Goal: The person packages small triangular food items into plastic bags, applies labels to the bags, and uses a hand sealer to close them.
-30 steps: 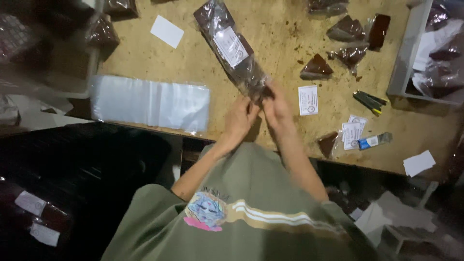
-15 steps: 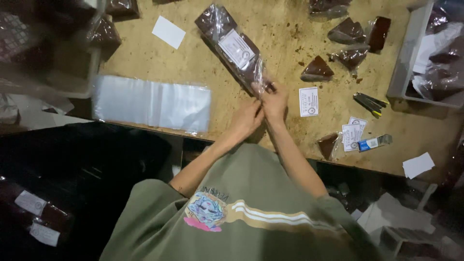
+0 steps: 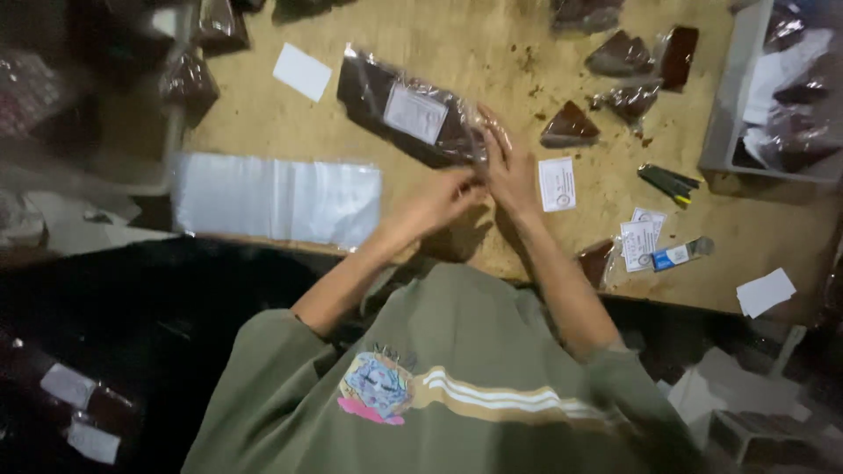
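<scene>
Now bag (image 3: 413, 118) flatter, hands (image 3: 483, 180) on end

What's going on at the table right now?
A person's left hand and right hand both pinch the near end of a clear plastic bag of dark product with a white label, lying on the wooden table. A stack of empty clear bags lies to the left; dark wedge pieces to the right.

My dim workplace, seen from above.
The tan wooden surface (image 3: 457, 53) catches soft light; below its near edge the floor (image 3: 132, 298) lies in deep shadow.
</scene>
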